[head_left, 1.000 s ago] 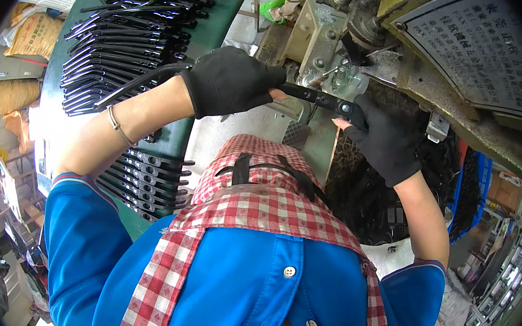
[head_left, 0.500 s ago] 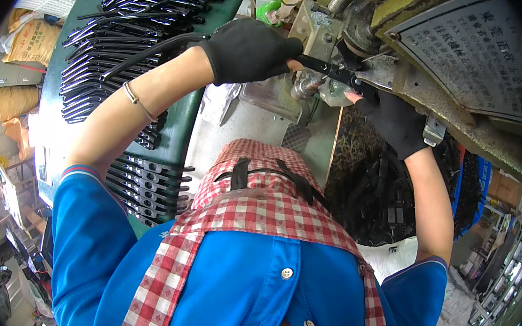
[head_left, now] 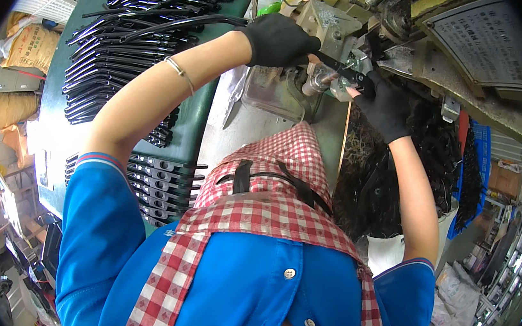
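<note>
A long bent black tube (head_left: pixel 180 28) runs from over the green table to the machine at the upper centre. My left hand (head_left: pixel 281 42), in a black glove with bare fingertips, is closed around it near its right part. My right hand (head_left: pixel 383 109), gloved the same way, is closed at the tube's right end, where a black fitting (head_left: pixel 352 75) shows. That end lies beside the machine's upright metal post (head_left: pixel 315 84); I cannot tell whether they touch. The glove hides part of the right fingers.
Many similar bent tubes (head_left: pixel 112 82) lie on the green table (head_left: pixel 187 132) at left, above a row of black parts with holes (head_left: pixel 159 182). The machine's body with a metal plate (head_left: pixel 490 44) overhangs at upper right. Below my right hand is a heap of black parts (head_left: pixel 386 190).
My left hand and the tube have shifted to the right in the picture. The tube's right end now slopes more downward, with my right hand still at it.
</note>
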Demonstrator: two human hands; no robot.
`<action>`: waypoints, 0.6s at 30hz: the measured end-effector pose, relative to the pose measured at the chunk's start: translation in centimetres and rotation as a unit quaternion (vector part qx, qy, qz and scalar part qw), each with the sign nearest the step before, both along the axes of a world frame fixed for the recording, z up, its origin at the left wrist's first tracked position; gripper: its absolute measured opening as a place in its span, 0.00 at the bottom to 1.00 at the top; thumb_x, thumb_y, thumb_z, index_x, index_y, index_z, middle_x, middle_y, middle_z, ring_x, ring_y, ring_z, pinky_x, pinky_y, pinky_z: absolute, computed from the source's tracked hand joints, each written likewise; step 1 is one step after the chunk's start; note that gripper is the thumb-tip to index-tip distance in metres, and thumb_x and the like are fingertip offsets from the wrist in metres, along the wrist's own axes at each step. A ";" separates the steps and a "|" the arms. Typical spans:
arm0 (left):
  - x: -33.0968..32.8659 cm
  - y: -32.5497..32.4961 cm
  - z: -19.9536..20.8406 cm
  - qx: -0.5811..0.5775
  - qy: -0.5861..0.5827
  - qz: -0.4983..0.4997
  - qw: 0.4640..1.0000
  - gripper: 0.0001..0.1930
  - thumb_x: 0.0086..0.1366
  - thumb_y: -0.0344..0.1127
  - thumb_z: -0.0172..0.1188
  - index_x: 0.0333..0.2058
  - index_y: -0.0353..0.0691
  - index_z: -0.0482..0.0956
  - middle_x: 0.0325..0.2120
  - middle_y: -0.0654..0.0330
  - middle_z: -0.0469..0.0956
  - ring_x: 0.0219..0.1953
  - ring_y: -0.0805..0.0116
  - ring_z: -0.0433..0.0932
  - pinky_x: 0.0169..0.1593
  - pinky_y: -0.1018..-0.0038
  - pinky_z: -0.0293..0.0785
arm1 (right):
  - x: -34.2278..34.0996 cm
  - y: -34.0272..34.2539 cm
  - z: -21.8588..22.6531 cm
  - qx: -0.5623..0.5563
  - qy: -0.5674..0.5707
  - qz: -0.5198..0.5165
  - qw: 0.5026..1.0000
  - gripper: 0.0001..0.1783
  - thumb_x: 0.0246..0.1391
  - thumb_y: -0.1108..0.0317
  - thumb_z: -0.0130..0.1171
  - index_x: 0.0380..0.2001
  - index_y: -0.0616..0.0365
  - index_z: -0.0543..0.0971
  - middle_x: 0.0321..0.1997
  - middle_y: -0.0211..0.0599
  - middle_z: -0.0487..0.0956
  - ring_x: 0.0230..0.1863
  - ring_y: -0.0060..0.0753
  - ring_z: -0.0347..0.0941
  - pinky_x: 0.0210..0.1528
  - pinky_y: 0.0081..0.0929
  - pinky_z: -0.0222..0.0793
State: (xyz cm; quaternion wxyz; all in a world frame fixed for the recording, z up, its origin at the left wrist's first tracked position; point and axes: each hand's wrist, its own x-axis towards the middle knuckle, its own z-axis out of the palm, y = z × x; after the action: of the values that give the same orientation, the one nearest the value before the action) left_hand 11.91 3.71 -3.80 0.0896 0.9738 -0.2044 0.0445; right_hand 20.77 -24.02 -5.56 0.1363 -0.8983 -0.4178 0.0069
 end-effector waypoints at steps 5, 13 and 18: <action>-1.1 0.5 0.3 0.009 0.043 0.043 0.998 0.14 0.61 0.49 0.57 0.40 0.49 0.72 0.24 0.53 0.78 0.29 0.50 0.79 0.32 0.56 0.72 | -3.5 0.8 3.2 0.214 -0.139 0.104 0.961 0.19 0.42 0.62 0.68 0.39 0.54 0.76 0.33 0.40 0.79 0.36 0.46 0.75 0.43 0.37 0.69; -1.9 0.9 0.5 -0.017 0.042 0.057 0.997 0.14 0.61 0.49 0.57 0.37 0.47 0.74 0.24 0.51 0.77 0.30 0.47 0.79 0.33 0.54 0.72 | -6.6 -1.3 -1.8 0.151 0.078 0.167 0.971 0.05 0.47 0.74 0.61 0.31 0.58 0.78 0.31 0.37 0.79 0.32 0.38 0.76 0.36 0.31 0.69; -2.3 1.4 0.6 -0.021 0.047 0.067 0.996 0.14 0.61 0.48 0.57 0.41 0.49 0.74 0.24 0.50 0.77 0.31 0.47 0.78 0.33 0.55 0.72 | -3.4 -0.4 -4.4 0.156 0.222 0.051 0.961 0.07 0.49 0.72 0.62 0.33 0.60 0.78 0.32 0.40 0.79 0.35 0.35 0.77 0.38 0.27 0.70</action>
State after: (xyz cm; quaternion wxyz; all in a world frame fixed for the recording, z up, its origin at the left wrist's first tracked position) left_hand 9.57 5.07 -3.17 0.1160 0.9842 -0.1334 0.0089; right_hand 17.39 -24.46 -9.95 0.3636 -0.8193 -0.4181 0.1477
